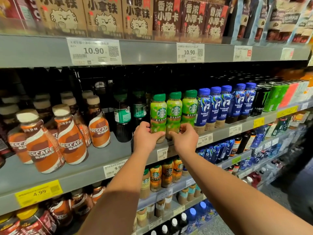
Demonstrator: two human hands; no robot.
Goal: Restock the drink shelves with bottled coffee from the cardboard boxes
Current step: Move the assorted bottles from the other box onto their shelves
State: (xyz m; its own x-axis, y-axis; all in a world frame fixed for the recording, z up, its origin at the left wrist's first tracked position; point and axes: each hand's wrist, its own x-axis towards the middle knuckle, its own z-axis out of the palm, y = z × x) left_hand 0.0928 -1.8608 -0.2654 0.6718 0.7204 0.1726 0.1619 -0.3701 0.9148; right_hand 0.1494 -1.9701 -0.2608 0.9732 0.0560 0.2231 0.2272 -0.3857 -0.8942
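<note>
Three green-labelled Starbucks coffee bottles stand in a row at the front of the middle shelf [108, 155]. My left hand [146, 135] wraps the base of the leftmost green bottle [158, 111]. My right hand [183, 139] pinches the base of the middle green bottle [174, 111], its fingers also near the third green bottle [189, 107]. All three stand upright. No cardboard box is in view.
Orange Nescafe bottles [71, 141] crowd the shelf's left; two dark green-capped bottles [122, 116] stand just left of my hands. Blue Luckin bottles [215, 106] and cans [274, 97] fill the right. Cartons [103, 16] sit above, more bottles [167, 173] below.
</note>
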